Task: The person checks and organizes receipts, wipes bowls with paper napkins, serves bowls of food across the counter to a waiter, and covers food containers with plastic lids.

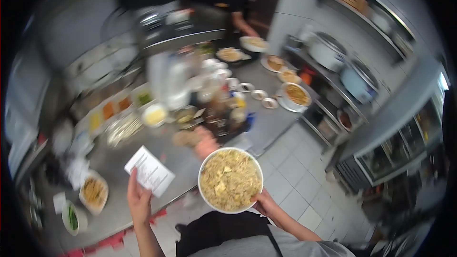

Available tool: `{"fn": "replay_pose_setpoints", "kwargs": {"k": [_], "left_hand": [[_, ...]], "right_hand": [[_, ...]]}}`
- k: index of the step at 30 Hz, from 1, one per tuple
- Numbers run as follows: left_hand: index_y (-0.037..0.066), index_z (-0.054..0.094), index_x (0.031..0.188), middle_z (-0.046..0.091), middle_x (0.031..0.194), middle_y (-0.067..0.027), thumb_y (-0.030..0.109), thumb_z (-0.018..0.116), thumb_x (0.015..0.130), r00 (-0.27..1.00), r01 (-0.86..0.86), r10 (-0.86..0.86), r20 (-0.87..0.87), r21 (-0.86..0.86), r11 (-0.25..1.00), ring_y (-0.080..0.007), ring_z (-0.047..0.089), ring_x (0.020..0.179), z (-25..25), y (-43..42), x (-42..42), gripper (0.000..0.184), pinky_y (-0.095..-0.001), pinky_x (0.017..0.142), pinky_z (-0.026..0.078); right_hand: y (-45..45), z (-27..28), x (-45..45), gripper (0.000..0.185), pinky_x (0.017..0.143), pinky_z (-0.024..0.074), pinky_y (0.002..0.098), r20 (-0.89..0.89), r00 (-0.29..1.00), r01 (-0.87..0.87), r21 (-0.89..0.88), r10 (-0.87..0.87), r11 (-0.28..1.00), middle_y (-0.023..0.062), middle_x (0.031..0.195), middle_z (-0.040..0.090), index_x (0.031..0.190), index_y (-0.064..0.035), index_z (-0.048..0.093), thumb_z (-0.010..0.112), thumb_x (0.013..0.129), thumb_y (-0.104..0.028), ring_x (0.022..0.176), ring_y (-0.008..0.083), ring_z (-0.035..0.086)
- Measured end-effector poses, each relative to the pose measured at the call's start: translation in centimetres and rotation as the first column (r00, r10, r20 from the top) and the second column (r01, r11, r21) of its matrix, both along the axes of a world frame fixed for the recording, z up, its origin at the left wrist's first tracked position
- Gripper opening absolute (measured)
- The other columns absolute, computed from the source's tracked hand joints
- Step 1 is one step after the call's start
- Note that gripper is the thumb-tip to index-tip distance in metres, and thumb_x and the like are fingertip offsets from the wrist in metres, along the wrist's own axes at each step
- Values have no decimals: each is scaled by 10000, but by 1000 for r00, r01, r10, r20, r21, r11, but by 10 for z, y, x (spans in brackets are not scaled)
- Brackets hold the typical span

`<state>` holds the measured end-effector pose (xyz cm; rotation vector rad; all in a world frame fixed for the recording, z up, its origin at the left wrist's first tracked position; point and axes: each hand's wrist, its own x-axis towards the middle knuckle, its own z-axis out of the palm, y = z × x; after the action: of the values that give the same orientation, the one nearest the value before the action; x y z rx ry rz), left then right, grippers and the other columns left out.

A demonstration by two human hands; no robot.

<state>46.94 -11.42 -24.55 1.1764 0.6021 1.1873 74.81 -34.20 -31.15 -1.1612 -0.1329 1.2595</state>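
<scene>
My left hand (pixel 139 195) holds a white printed slip of paper (pixel 151 171) above the steel counter (pixel 178 184), its fingers at the paper's lower left edge. A round white bowl (pixel 231 180) full of fried rice with yellow egg pieces is in my right hand (pixel 264 202), gripped at the lower right rim in front of my body. Most of my right hand's fingers are hidden under the bowl. Just beyond the bowl lies a blurred pinkish item (pixel 205 143) on the counter.
Bottles (pixel 221 114) and small cups crowd the counter's middle. Food bowls stand left (pixel 94 192) and right (pixel 294 97). Another person (pixel 223 0) reaches toward a plate at the back. Large cookers (pixel 327 51) and a glass-front fridge (pixel 400 138) stand at right.
</scene>
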Motion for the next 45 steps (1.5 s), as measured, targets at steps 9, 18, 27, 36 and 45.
{"fn": "replay_pose_setpoints", "kwargs": {"k": [9,18,27,36,45], "left_hand": [[22,653,1051,473,610,74,-73,463,744,564,724,-673,-478,-106,681,0,348,497,3,-69,225,374,-176,460,279],[20,579,1176,614,924,-7,-100,420,759,403,860,-858,-318,-190,474,-28,538,773,-19,-66,368,462,-177,660,429],[71,589,1182,613,1040,-27,-35,431,786,325,898,-893,-313,-194,395,-57,526,862,-78,-25,530,440,-196,763,426],[60,562,1208,627,981,-31,-90,425,768,488,853,-847,-211,-92,514,-20,504,689,-36,48,634,485,-178,604,420],[17,609,1117,629,1045,-51,-94,444,780,750,543,-582,-314,-211,813,-98,582,905,-28,63,640,392,-236,800,462]], "right_hand": [[-153,-42,126,668,617,578,446,82,901,420,74,-425,905,216,1163,494,1304,-27,238,476,680,17,890,358,616],[-199,-75,209,653,625,594,450,-4,748,660,109,-664,743,219,1193,454,1307,-64,198,484,720,-31,927,389,598],[-149,-49,348,628,709,565,440,85,813,577,8,-576,816,210,1189,516,1283,4,343,529,705,-159,929,348,611],[-112,-28,495,587,684,573,427,-29,807,591,16,-590,807,227,1022,595,1234,41,380,527,705,-167,779,357,643],[-63,-57,673,565,705,559,439,-55,906,421,24,-420,907,241,967,614,1192,54,416,499,695,-201,772,377,645]]}}
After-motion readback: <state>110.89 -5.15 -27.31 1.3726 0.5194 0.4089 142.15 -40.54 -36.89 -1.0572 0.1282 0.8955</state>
